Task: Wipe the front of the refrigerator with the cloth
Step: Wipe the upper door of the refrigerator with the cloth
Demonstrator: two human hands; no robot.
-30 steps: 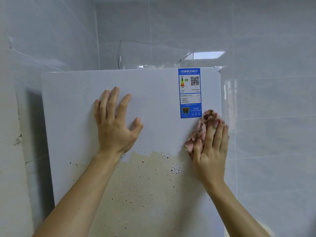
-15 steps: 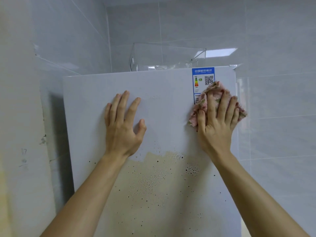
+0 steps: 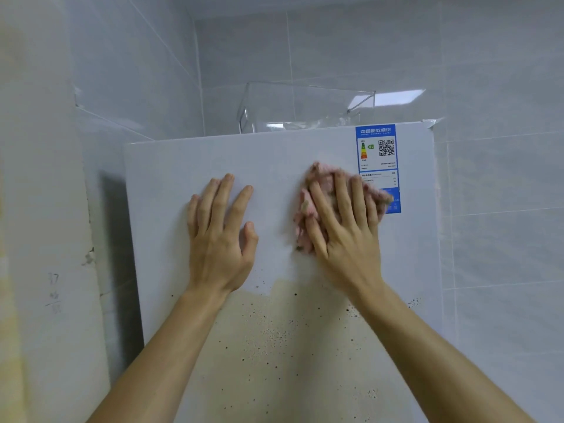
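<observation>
In the head view, a white refrigerator (image 3: pixel 274 166) door fills the middle of the scene, set against grey wall tiles (image 3: pixel 503 178) on the right and far side.

The left hand (image 3: pixel 221 236) lies flat on the door left of centre, fingers straight and slightly spread, thumb out to the right, holding nothing.

The right hand (image 3: pixel 345 233) lies to the right of it, palm flat with straight, spread fingers pressing a crumpled pink cloth (image 3: pixel 323 184) against the door. The cloth shows past the fingertips and along the left side of the hand, and its right edge overlaps the lower left part of a blue and white energy label (image 3: pixel 377 148) stuck near the door's upper right corner.

Below both hands the door carries a beige stain (image 3: pixel 274 346) dotted with dark specks, its upper edge just under the left wrist. The area around and above the hands is plain white.

A clear plastic container (image 3: pixel 305 108) stands on top of the refrigerator. A pale wall (image 3: pixel 36 209) with faint pencil marks runs along the left, and a dark gap lies between it and the door.
</observation>
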